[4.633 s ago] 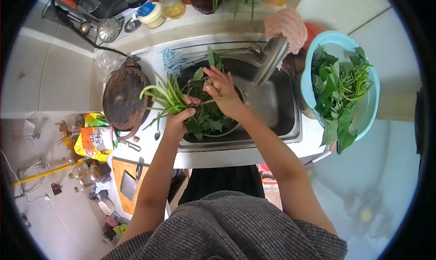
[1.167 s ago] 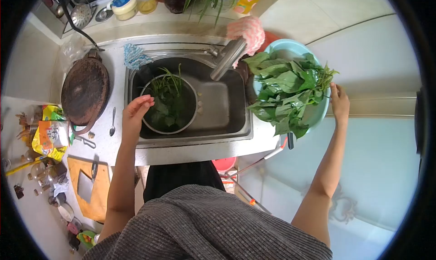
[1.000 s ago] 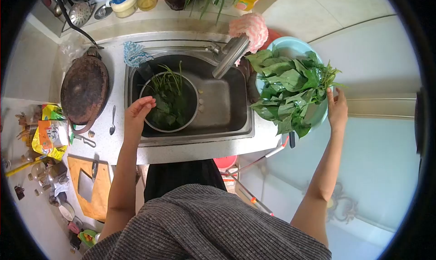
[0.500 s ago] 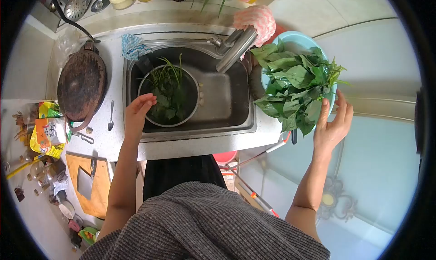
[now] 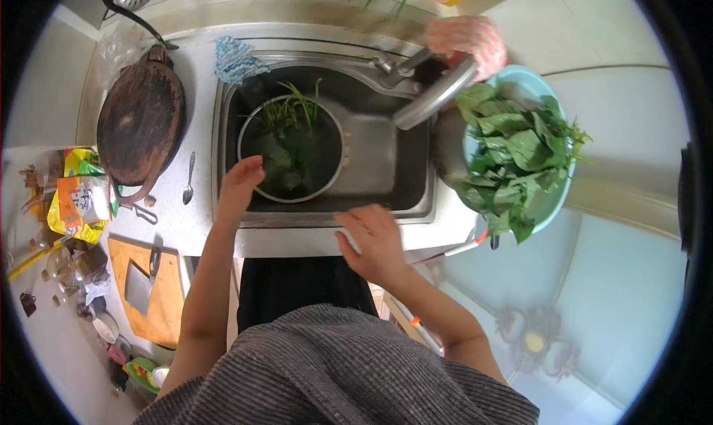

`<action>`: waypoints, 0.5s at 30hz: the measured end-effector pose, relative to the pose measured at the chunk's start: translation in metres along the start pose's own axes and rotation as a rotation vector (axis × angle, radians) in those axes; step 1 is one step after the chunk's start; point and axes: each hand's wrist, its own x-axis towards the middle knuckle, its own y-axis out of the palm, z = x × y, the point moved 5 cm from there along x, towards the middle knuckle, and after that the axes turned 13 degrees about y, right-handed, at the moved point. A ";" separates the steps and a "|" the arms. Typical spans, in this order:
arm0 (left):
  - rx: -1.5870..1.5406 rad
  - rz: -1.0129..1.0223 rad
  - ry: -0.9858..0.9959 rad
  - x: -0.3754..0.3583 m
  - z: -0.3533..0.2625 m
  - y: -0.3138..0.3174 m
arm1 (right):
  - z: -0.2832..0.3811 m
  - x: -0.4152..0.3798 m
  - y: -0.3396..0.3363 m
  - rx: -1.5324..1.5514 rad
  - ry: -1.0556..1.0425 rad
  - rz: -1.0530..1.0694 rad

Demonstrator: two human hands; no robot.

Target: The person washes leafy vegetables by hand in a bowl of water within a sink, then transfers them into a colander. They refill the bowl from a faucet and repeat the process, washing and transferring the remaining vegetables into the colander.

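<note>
So the white countertop (image 5: 199, 226) has a steel sink (image 5: 379, 169) set into it, with a round pot (image 5: 341, 157) sitting right in the basin's left half. Left of that there's a dark, worn pan (image 5: 141, 124), with a spoon (image 5: 189, 180) lying just beside it. Can't tell what's directly under the pale blue tub (image 5: 553, 213) at the right end, tbh.

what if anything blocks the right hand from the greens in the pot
Nothing visible blocks it; just the sink's front edge and the pot's rim lie between the right hand and the leafy greens.
</note>
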 end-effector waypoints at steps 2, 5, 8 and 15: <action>0.155 0.014 -0.116 0.000 0.025 0.004 | -0.024 0.013 0.059 0.151 0.146 0.112; 0.367 0.110 -0.252 0.015 0.045 0.017 | -0.081 0.044 0.141 0.276 0.352 0.151; 0.601 0.069 -0.110 0.051 0.101 0.018 | -0.147 0.088 0.206 0.152 0.578 0.043; 0.750 -0.148 -0.290 0.105 0.160 0.040 | -0.227 0.148 0.337 0.743 1.048 0.032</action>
